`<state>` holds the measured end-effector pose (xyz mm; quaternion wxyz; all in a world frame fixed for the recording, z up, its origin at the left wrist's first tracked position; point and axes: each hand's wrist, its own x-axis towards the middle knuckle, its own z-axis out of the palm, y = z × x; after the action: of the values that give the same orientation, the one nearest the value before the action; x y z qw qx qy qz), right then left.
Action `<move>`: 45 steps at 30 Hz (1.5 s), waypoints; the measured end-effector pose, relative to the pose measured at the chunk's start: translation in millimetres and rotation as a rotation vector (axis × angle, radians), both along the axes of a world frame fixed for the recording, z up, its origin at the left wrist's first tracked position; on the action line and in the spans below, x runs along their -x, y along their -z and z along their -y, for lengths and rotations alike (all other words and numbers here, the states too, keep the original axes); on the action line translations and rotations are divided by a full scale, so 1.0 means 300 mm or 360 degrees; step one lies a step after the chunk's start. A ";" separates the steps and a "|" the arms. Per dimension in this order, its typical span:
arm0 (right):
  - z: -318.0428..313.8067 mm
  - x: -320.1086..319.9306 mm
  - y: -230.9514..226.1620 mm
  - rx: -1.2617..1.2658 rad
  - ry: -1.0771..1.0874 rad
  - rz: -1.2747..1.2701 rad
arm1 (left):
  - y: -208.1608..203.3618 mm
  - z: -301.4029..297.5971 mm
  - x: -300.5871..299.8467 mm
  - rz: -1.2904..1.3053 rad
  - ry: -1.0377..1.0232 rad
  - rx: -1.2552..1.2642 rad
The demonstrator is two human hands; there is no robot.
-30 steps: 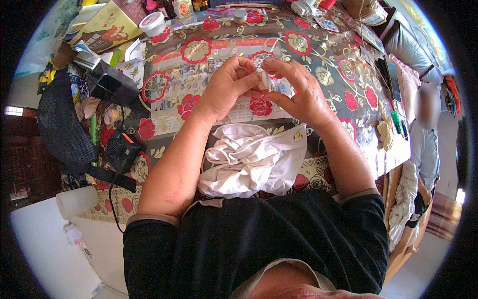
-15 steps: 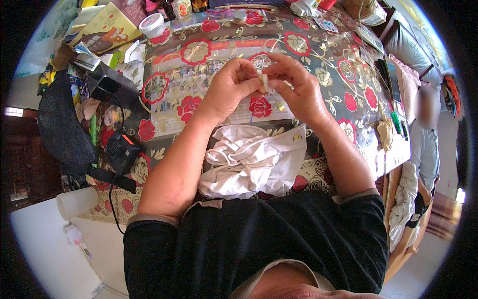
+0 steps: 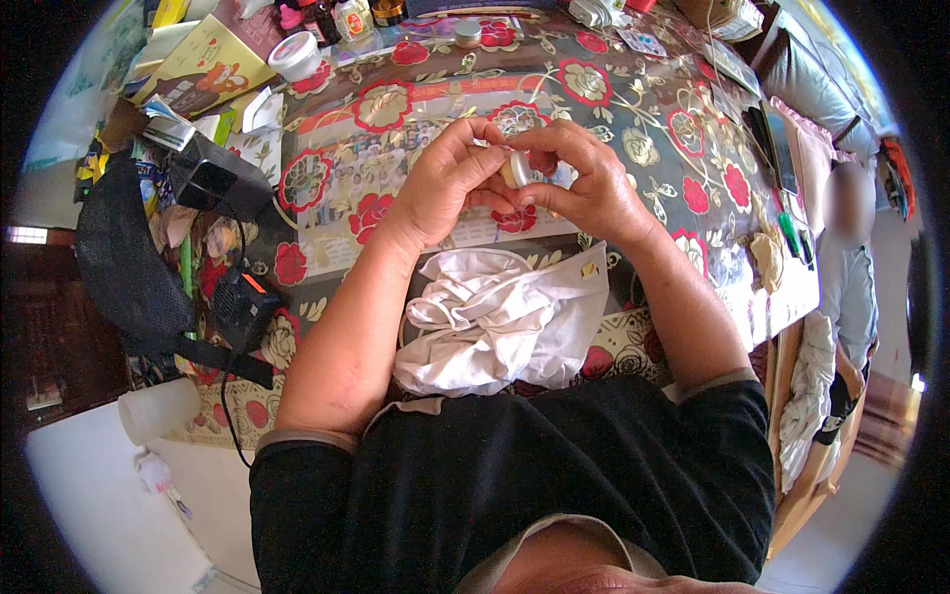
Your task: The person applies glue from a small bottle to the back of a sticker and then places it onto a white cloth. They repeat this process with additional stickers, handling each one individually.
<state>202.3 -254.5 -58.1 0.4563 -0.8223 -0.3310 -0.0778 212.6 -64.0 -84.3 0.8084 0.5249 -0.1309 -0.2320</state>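
Above the flowered tablecloth, my two hands meet around a small round container [image 3: 517, 170], pale yellowish on one side and silvery on the other. It is tilted on its edge. My left hand [image 3: 450, 183] grips it from the left, with the thumb near its pale side. From the right, the bent fingers and thumb of my right hand [image 3: 594, 188] pinch its rim. Fingers cover part of it, so I cannot tell whether it is a jar or only a lid. Closer to my body, a crumpled white cloth [image 3: 495, 317] lies between my forearms.
A low silver-lidded tin [image 3: 468, 35] and a white tub [image 3: 295, 56] stand at the far side. Boxes, a black speaker-like block [image 3: 220, 178] and a black mesh thing [image 3: 129, 247] crowd the left. Green pens [image 3: 789, 236] lie at the right, where another person [image 3: 846, 267] stands beyond.
The round container has turned, so more of its silvery side shows. My right fingers have curled down around its edge. The white cloth stays in place.
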 end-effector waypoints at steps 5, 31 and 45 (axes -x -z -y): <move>-0.002 0.000 0.024 -0.0069 0.0004 -0.0074 | -0.015 0.000 0.001 0.0039 -0.0019 -0.0030; -0.003 -0.013 0.026 -0.0197 0.0082 -0.0087 | -0.016 0.020 0.010 0.0355 -0.0207 -0.0184; -0.026 0.011 -0.002 -0.0084 0.0320 -0.0037 | -0.025 0.045 0.024 0.0274 -0.0315 -0.0167</move>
<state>199.0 -246.6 -57.5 0.4714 -0.8399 -0.2394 -0.1224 205.6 -77.6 -76.7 0.7845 0.5948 -0.1352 -0.1118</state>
